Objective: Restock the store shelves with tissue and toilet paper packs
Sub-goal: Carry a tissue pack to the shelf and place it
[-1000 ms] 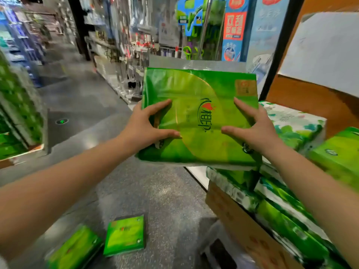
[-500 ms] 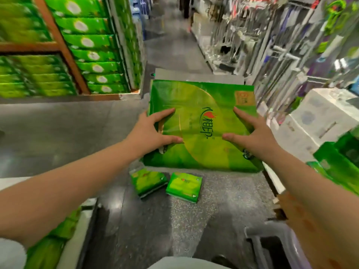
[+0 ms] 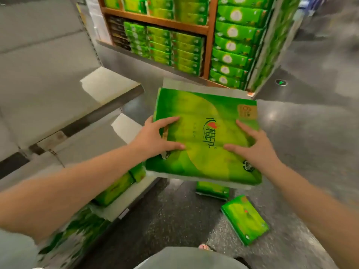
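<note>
Green tissue pack (image 3: 204,136) is held in mid-air above the floor, gripped at both sides by the left hand (image 3: 153,136) and right hand (image 3: 256,146). Placement is pending. The grey shelf (image 3: 108,94) at left appears partly stocked. Two loose packs (image 3: 244,220) lie underfoot, a trip hazard.

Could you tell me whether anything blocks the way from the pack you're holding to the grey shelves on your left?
Nothing visible does. The pack, held by the left hand and right hand, has open air between it and the bare shelves.
</note>
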